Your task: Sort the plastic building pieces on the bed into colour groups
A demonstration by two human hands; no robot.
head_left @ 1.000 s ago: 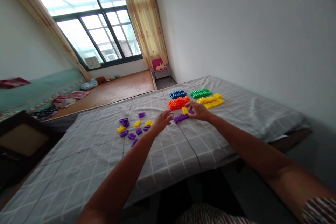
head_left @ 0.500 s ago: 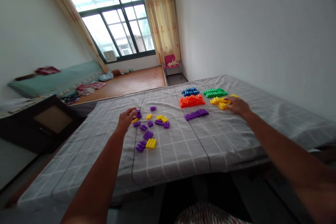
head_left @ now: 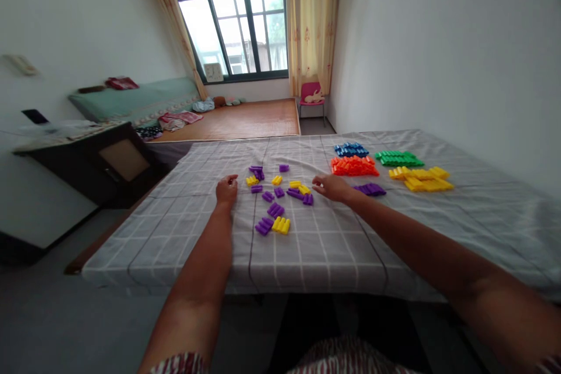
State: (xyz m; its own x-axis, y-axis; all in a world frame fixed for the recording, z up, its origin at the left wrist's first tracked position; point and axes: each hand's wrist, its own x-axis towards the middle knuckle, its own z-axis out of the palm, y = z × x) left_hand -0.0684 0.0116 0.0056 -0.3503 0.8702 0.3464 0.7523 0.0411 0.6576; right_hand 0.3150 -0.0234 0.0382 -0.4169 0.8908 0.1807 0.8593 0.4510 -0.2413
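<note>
My left hand (head_left: 227,190) hovers at the left edge of a loose scatter of purple and yellow ribbed plastic pieces. Its fingers are curled in, and whether anything is inside them is hidden. Close by are a yellow piece (head_left: 252,180) and a purple piece (head_left: 256,189). At the scatter's right side, my right hand (head_left: 332,188) reaches in with fingers apart and nothing visible in them. Nearest to it lie a yellow piece (head_left: 304,190) and a purple piece (head_left: 308,200). Behind the right wrist, a row of purple pieces (head_left: 371,189) is partly covered.
Orange pieces (head_left: 354,166), blue pieces (head_left: 351,149), green pieces (head_left: 399,158) and yellow pieces (head_left: 427,180) sit in separate groups at the right. A grey checked cloth (head_left: 324,251) covers the surface. A dark cabinet (head_left: 118,166) stands left; a white wall borders the right.
My right hand has left the yellow group and moved left to the scattered pieces. My left hand has drawn slightly away from the purple pieces. The view has turned left.
</note>
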